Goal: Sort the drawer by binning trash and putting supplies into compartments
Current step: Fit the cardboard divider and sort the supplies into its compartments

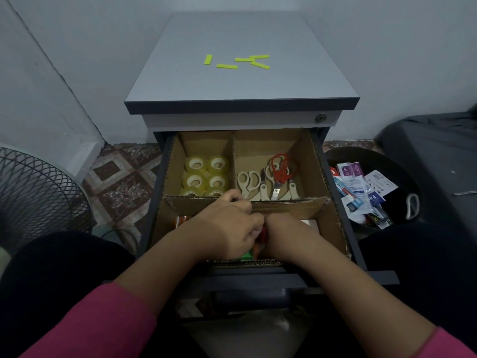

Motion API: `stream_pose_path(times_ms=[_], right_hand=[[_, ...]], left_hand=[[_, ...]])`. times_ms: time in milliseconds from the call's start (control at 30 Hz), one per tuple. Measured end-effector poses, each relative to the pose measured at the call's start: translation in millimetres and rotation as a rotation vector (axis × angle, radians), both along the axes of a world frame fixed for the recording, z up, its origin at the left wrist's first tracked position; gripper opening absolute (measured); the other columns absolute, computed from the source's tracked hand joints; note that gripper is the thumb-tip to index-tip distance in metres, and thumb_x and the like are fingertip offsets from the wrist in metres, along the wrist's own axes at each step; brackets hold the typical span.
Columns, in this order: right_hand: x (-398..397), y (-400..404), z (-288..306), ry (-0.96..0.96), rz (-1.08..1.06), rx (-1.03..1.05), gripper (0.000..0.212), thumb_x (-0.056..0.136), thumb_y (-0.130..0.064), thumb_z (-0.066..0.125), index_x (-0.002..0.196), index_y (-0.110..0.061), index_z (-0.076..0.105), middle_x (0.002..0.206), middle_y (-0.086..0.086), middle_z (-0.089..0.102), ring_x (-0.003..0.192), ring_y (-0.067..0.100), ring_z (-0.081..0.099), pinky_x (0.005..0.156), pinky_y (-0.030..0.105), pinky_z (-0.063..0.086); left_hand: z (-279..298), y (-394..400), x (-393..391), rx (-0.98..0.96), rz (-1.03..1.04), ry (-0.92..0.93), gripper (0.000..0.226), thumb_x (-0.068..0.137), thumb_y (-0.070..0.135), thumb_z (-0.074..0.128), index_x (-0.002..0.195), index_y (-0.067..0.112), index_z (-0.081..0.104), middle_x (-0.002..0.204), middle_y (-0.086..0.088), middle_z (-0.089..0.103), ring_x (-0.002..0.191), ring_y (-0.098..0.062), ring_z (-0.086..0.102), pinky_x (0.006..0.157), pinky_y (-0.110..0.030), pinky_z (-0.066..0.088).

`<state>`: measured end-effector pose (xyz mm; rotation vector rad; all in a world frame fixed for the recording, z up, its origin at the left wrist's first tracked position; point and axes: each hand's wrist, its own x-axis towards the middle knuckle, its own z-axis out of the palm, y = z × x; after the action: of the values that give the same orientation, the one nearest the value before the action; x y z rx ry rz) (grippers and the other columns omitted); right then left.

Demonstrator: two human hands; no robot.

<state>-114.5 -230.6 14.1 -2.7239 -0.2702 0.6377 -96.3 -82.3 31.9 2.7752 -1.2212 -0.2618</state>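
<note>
The open drawer holds a cardboard divider [284, 202] with compartments. Several clear tape rolls [206, 174] fill the back left one. Several scissors [268, 179], one with red handles, lie in the back right one. Both my hands reach into the front compartment. My left hand [227, 228] and my right hand [286, 233] meet over small red, orange and green items [255, 248], fingers curled down around them. What exactly each hand holds is hidden. Orange items [182, 220] lie at the front left, and a white box [311, 223] shows behind my right hand.
A black bin [343, 156] with wrappers and packaging stands right of the cabinet. Yellow-green strips [237, 62] lie on the cabinet top. A wire fan guard [38, 192] stands at the left. A dark object sits far right.
</note>
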Motion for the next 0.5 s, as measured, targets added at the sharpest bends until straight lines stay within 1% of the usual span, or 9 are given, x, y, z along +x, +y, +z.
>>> stream_pose_path(times_ms=[133, 300, 400, 500], right_hand=[[0.4, 1.0, 1.1, 0.025, 0.001, 0.004, 0.02, 0.081, -0.027, 0.066, 0.1, -0.02, 0.065, 0.098, 0.005, 0.067, 0.093, 0.022, 0.064, 0.076, 0.028, 0.05], [-2.1, 0.2, 7.5, 0.023, 0.0, 0.011, 0.023, 0.084, -0.025, 0.066, 0.106, -0.02, 0.064, 0.104, 0.005, 0.066, 0.098, 0.023, 0.063, 0.079, 0.029, 0.05], [-3.3, 0.0, 8.7, 0.017, -0.003, 0.015, 0.023, 0.084, -0.024, 0.065, 0.106, -0.02, 0.064, 0.104, 0.005, 0.066, 0.098, 0.023, 0.063, 0.08, 0.03, 0.051], [-3.3, 1.5, 8.9, 0.02, -0.007, 0.017, 0.024, 0.083, -0.025, 0.066, 0.107, -0.021, 0.064, 0.104, 0.005, 0.066, 0.099, 0.023, 0.063, 0.08, 0.029, 0.051]], left_hand=[[-1.0, 0.4, -0.1, -0.009, -0.008, -0.017, 0.007, 0.092, 0.028, 0.041, 0.087, 0.029, 0.046, 0.093, 0.005, 0.049, 0.103, -0.016, 0.041, 0.106, -0.023, 0.006], [-1.3, 0.0, 0.2, -0.001, 0.002, -0.005, 0.007, 0.092, 0.028, 0.041, 0.086, 0.03, 0.046, 0.095, 0.004, 0.05, 0.104, -0.015, 0.041, 0.11, -0.027, 0.006], [-2.6, 0.5, 0.9, -0.004, 0.01, 0.002, 0.008, 0.092, 0.028, 0.04, 0.085, 0.031, 0.044, 0.096, 0.004, 0.049, 0.106, -0.017, 0.04, 0.11, -0.027, 0.008], [-2.9, 1.1, 0.3, -0.023, -0.014, -0.018, 0.008, 0.092, 0.027, 0.041, 0.085, 0.03, 0.044, 0.094, 0.004, 0.05, 0.101, -0.016, 0.043, 0.111, -0.026, 0.007]])
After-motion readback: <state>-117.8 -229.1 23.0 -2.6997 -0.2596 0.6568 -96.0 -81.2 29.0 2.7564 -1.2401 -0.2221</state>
